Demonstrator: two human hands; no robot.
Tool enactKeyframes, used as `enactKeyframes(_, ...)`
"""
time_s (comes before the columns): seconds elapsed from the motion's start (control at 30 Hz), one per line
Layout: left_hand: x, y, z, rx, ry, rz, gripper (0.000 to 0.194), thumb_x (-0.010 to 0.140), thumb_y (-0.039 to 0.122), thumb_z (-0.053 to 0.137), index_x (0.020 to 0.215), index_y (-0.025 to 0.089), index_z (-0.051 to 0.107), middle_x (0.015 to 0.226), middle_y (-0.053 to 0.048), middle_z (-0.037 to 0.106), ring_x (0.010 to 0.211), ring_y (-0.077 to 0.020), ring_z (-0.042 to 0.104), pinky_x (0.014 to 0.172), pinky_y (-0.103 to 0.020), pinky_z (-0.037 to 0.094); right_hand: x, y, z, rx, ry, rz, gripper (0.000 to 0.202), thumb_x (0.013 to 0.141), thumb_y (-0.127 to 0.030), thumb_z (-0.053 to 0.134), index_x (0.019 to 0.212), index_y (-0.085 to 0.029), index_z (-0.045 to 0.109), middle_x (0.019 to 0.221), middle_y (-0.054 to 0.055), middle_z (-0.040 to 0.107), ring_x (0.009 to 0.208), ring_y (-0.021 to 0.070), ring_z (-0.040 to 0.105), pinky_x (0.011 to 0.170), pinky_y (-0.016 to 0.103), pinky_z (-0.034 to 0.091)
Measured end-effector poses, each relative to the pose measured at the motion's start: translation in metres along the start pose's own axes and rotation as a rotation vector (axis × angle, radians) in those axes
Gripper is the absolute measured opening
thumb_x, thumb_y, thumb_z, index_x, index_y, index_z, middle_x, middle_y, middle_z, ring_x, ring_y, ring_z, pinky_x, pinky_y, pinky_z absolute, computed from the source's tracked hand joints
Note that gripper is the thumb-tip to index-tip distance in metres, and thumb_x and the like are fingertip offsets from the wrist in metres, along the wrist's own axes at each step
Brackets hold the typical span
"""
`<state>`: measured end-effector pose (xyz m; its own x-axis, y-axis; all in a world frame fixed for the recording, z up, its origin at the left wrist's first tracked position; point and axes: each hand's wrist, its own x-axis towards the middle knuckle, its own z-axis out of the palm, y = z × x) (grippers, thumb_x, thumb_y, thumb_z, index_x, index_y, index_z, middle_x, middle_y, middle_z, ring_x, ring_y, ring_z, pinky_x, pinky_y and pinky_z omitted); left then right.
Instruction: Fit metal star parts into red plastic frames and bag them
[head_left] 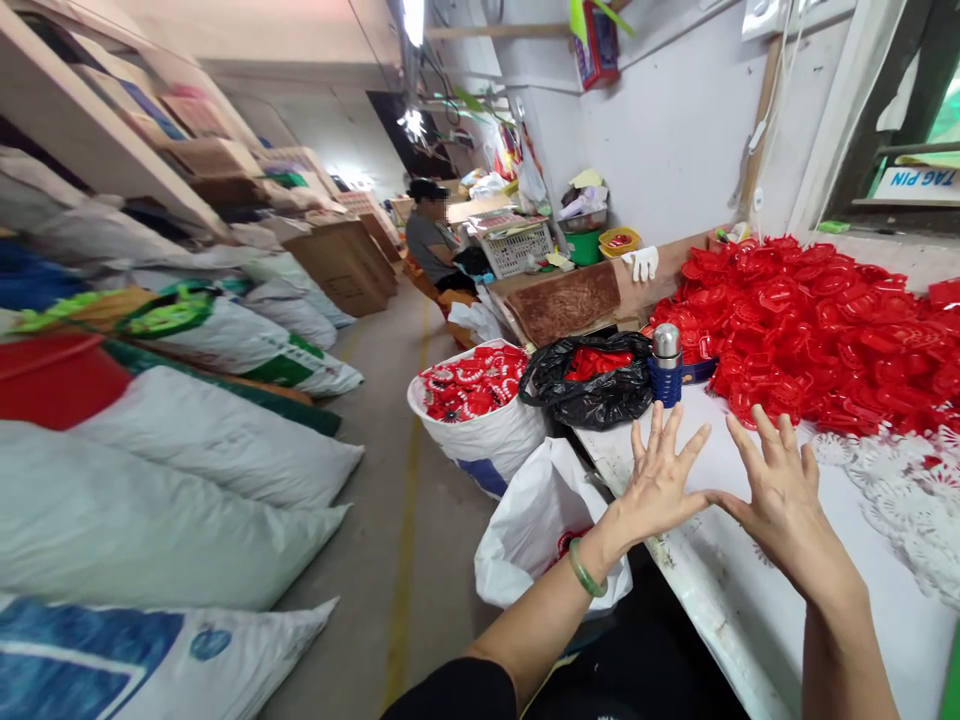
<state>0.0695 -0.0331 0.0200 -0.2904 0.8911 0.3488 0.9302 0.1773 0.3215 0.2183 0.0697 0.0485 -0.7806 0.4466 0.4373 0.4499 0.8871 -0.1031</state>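
Both hands are raised over the white table (720,560), fingers spread and nothing in them. My left hand (664,480), below a green bangle (586,568) on the wrist, is held near the table's left edge. To its right is my right hand (780,490); the two thumbs meet or nearly meet. Just beyond my left hand stands a blue bottle with a silver lid (666,365). A large heap of red plastic pieces (810,320) lies behind my right hand, and white flower-like pieces (915,500) lie to the right.
A black bag (611,405) of red pieces sits at the table's far left corner. Beside the table stand a full white sack (480,440) and an open one (517,530). More sacks (232,420) line the floor at left. A person (431,235) sits farther back.
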Motion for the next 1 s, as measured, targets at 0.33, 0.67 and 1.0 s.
enactKeyframes(0.33, -0.007, -0.013, 0.005, 0.002, -0.418, 0.024, 0.100, 0.070, 0.067, 0.069, 0.152, 0.026, 0.028, 0.163, -0.018, 0.003, 0.148, -0.0416, -0.011, 0.109, -0.074, 0.000, -0.005, 0.005, 0.007, 0.004, -0.053, -0.075, 0.070, 0.088, -0.044, 0.056, 0.150, -0.029, 0.030, 0.159, 0.014, 0.027, 0.146, 0.0440, 0.020, 0.107, 0.072, 0.028)
enactKeyframes(0.67, -0.016, -0.029, 0.015, -0.028, -0.811, -0.056, 0.115, 0.063, 0.059, 0.077, 0.155, 0.029, 0.017, 0.163, -0.014, 0.010, 0.149, -0.0423, 0.002, 0.110, -0.072, 0.011, -0.009, 0.000, -0.012, 0.032, -0.163, -0.016, 0.070, 0.083, -0.039, 0.068, 0.146, -0.025, 0.039, 0.152, 0.014, 0.042, 0.141, 0.0394, 0.037, 0.110, 0.064, 0.033)
enactKeyframes(1.0, -0.024, -0.025, 0.036, -0.023, -0.964, -0.142, 0.121, 0.056, 0.044, 0.083, 0.155, 0.028, 0.018, 0.163, -0.020, 0.005, 0.146, -0.0485, -0.001, 0.110, -0.067, 0.019, -0.011, 0.022, -0.047, 0.090, -0.193, 0.240, 0.058, 0.089, -0.039, 0.062, 0.139, -0.016, 0.047, 0.132, 0.015, 0.062, 0.116, 0.0312, 0.062, 0.098, 0.049, 0.050)
